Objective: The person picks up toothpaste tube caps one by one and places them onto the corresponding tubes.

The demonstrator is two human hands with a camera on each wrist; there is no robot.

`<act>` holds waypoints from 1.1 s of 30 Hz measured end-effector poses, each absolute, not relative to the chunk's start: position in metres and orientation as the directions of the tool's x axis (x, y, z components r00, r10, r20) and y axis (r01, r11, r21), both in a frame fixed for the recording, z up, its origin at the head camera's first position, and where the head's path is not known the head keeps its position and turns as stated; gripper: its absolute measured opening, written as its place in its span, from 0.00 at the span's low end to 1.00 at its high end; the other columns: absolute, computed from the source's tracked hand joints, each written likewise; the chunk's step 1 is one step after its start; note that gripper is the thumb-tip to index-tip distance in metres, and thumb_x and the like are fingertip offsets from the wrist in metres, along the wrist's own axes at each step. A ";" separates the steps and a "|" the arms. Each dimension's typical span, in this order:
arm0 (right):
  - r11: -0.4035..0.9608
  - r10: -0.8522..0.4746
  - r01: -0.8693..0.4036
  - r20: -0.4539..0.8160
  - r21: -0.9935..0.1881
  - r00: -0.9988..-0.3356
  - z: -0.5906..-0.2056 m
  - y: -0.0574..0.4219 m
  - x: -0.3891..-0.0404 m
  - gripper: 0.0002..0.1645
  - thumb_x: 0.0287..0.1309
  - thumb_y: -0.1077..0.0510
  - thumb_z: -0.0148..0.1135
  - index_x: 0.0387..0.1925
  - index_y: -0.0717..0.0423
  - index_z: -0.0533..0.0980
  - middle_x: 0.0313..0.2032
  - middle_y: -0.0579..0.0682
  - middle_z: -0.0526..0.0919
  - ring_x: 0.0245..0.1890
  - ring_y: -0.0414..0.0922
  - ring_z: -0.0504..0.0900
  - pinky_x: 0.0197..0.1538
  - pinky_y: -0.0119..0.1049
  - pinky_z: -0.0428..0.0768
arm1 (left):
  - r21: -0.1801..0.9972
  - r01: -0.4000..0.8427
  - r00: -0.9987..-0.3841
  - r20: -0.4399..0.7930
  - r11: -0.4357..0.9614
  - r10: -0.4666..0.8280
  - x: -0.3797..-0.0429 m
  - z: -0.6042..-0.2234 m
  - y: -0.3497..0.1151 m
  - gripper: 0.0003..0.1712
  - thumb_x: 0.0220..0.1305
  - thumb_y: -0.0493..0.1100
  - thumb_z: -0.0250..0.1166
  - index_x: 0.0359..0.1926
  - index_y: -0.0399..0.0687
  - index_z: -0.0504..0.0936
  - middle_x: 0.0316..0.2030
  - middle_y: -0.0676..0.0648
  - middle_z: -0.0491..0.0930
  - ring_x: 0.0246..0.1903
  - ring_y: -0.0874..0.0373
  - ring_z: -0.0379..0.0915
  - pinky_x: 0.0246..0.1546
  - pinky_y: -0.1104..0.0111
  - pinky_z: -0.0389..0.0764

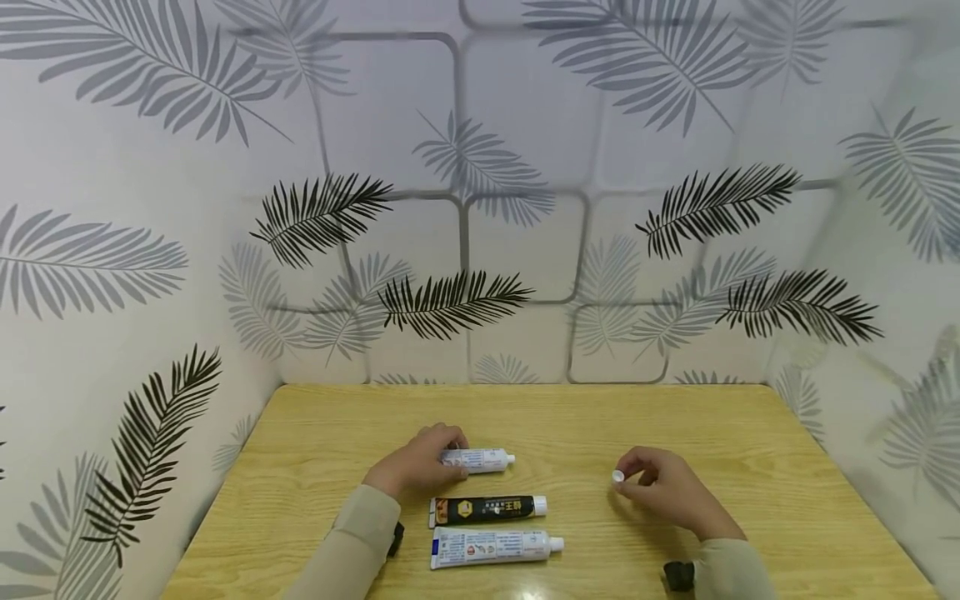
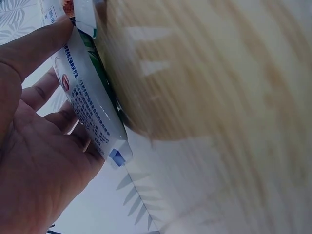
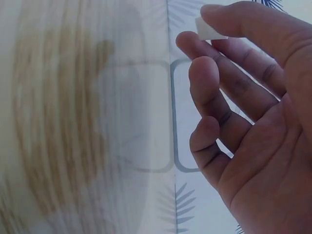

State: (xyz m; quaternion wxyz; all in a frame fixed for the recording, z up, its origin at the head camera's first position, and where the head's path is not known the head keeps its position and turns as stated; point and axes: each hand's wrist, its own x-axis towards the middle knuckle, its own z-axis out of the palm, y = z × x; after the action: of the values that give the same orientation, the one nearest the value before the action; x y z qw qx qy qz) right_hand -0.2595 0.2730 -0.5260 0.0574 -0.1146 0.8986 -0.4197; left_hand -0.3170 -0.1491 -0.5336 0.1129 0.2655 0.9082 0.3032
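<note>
My left hand [image 1: 425,458] grips a white toothpaste tube [image 1: 480,460] printed with small text, thumb on the near side. Its narrow white nozzle [image 1: 512,459] points right, uncapped. The left wrist view shows this tube [image 2: 85,83] between thumb and fingers, with a blue mark on its flat end. Over to the right, my right hand [image 1: 667,486] pinches a small white cap [image 1: 618,476] between thumb and fingertip. The right wrist view shows the cap [image 3: 210,29] at the thumb tip, the other fingers loosely bent.
Nearer me on the wooden table [image 1: 585,417] lie a black toothpaste tube [image 1: 487,508] with a white cap and, below it, another white toothpaste tube [image 1: 491,547]. Both point right. A wall with leaf patterns [image 1: 525,250] stands behind the table.
</note>
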 end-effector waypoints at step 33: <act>0.580 -0.281 -0.207 0.044 -0.788 -0.959 -0.520 0.266 -0.253 0.15 0.70 0.49 0.72 0.49 0.55 0.84 0.42 0.50 0.85 0.32 0.41 0.78 0.32 0.35 0.78 | 0.676 0.391 -0.844 -0.007 0.624 0.537 -0.310 -0.529 -0.151 0.09 0.74 0.45 0.70 0.49 0.56 0.78 0.45 0.52 0.79 0.42 0.56 0.74 0.47 0.58 0.76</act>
State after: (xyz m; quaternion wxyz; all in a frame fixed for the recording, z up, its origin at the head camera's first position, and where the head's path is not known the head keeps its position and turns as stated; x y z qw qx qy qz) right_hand -0.2528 0.2657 -0.5196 0.0427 -0.1374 0.8879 -0.4370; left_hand -0.3103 -0.1513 -0.5290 0.1045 0.2591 0.8952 0.3473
